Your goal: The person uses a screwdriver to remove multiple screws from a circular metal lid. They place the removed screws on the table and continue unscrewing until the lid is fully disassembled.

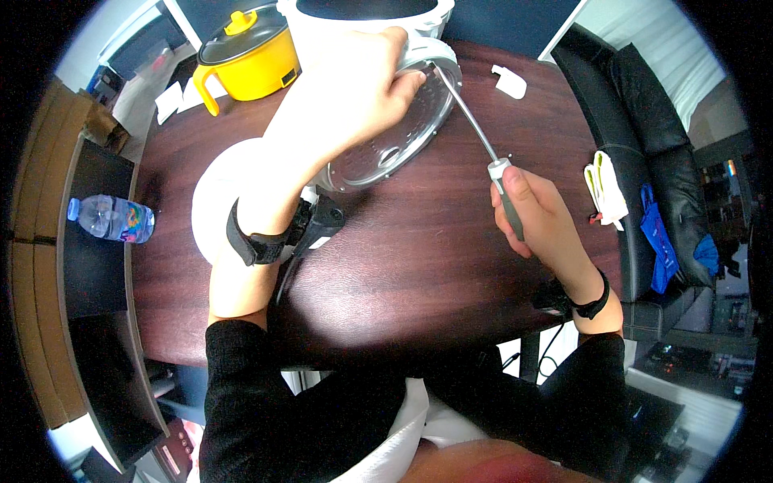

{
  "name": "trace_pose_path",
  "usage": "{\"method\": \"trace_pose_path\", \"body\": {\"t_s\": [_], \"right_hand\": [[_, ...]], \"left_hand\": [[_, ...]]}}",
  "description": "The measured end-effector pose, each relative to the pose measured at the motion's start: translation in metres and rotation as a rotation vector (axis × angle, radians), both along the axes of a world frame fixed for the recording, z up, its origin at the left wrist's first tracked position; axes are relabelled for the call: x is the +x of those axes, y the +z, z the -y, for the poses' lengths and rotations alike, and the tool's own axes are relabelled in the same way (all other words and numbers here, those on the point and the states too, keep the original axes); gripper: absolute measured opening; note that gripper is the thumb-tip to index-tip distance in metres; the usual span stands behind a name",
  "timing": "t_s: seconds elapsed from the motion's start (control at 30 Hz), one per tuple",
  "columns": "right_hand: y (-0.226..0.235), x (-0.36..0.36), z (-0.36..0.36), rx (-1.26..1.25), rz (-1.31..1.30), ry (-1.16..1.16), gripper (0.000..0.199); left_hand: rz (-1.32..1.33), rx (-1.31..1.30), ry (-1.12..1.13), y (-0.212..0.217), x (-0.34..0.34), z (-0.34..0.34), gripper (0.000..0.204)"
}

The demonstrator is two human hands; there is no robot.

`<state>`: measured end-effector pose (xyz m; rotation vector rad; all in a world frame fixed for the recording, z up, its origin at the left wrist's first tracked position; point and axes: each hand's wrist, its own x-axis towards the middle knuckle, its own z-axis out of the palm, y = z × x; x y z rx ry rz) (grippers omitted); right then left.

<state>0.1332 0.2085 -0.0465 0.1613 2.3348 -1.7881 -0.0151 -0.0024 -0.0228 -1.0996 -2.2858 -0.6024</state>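
My left hand (354, 84) is closed on a clear round lid (394, 153) with a white part along its far edge, and tilts it above the table. A screwdriver (477, 125) with a grey handle is gripped in my right hand (535, 211). Its metal shaft slants up and left, and the tip meets the white part of the lid near my left thumb. Behind my left hand stands a white, open-topped round appliance (443, 20). Another rounded white piece (216, 189) lies under my left forearm, which partly hides it. A small white plastic piece (510, 83) rests at the far right.
A yellow pot (262, 71) with a dark lid stands at the far left of the brown table (435, 274). Left of the table lies a plastic bottle (117, 220). White gloves (605, 189) hang near the right edge, beside a black sofa (620, 121).
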Motion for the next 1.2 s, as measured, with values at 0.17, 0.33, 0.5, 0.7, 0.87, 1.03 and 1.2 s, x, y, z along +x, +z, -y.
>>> {"method": "trace_pose_path", "body": {"t_s": [0.17, 0.33, 0.5, 0.7, 0.87, 1.03, 1.2], "right_hand": [[0.006, -0.011, -0.017, 0.748, -0.419, -0.024, 0.034], [0.039, -0.025, -0.041, 1.23, -0.995, -0.152, 0.03], [0.046, -0.022, -0.046, 1.11, -0.929, -0.135, 0.029], [0.003, -0.015, -0.042, 0.215, -0.12, -0.05, 0.042], [-0.002, -0.007, -0.028, -0.172, 0.081, 0.016, 0.036], [-0.005, -0.003, -0.018, -0.253, 0.06, -0.019, 0.033], [-0.012, 0.001, -0.017, -0.231, -0.037, -0.028, 0.03]], "left_hand": [[-0.075, 0.022, -0.001, -0.002, -0.001, 0.002, 0.035], [-0.028, 0.007, -0.015, -0.001, 0.0, 0.002, 0.032], [0.094, 0.006, -0.045, 0.006, 0.0, 0.003, 0.032], [0.104, 0.042, -0.032, 0.003, -0.003, 0.0, 0.035], [0.138, 0.026, 0.009, 0.006, -0.002, 0.001, 0.038], [0.154, 0.019, 0.011, 0.006, -0.002, 0.001, 0.04], [0.171, 0.018, 0.017, 0.006, -0.002, 0.001, 0.041]]}}
